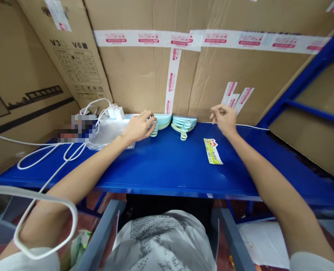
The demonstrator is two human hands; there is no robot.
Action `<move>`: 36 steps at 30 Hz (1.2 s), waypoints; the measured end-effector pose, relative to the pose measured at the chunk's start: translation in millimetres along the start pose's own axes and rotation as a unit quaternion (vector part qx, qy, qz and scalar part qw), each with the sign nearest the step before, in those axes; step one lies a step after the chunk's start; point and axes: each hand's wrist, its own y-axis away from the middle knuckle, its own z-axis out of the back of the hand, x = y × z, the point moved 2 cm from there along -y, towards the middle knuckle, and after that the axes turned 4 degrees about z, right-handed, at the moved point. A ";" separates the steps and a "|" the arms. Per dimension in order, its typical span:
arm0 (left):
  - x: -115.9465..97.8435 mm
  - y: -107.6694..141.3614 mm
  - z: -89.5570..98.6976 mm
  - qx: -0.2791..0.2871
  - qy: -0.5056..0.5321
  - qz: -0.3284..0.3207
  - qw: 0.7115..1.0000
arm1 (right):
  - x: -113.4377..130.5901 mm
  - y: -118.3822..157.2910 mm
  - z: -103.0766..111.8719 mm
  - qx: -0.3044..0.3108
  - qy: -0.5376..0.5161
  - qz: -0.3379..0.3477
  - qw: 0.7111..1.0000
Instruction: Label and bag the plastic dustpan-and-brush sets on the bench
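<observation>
My left hand (141, 125) lies with bent fingers over the left end of a stack of thin, rounded light blue and pale green pieces (163, 121). Its fingertips cover part of that stack. Just right of it sits a second, similar stack (183, 126), with a small looped tab pointing toward me. Raised close to the cardboard at the back, my right hand (224, 117) has its fingers curled together; whatever may be between them is hidden. Below that hand a yellow-green and white packet (212, 151) lies flat on the blue table (167, 165).
Beside my left hand are a clear plastic bag (107, 133) and a white charger (116, 112). White cables (54, 173) loop across the left side and over my left forearm. Taped cardboard (138, 71) walls the back; a blue metal frame (310, 75) rises at right.
</observation>
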 end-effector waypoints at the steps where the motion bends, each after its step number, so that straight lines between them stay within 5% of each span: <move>1: 0.1 0.1 -0.6 0.005 0.000 -0.001 1.000 | -5.8 6.2 -9.6 0.007 0.009 -0.006 1.000; 5: -0.3 0.9 -2.9 0.033 -0.007 0.001 0.999 | -12.0 21.2 -27.6 0.060 0.093 0.054 0.992; 11: -1.3 1.0 -6.5 0.074 -0.015 0.013 0.997 | 22.2 30.2 -44.8 0.135 0.103 0.091 0.981; 18: -0.7 0.1 -9.6 0.118 -0.009 0.048 0.992 | 50.3 52.2 -81.2 0.314 0.288 0.154 0.891; 27: 4.7 0.6 -13.0 0.121 0.057 0.087 0.987 | 34.6 49.8 -83.8 0.329 0.239 0.160 0.900; 36: 16.8 -1.8 -22.0 0.093 0.160 0.138 0.973 | 30.8 34.1 -25.0 0.207 0.258 0.165 0.929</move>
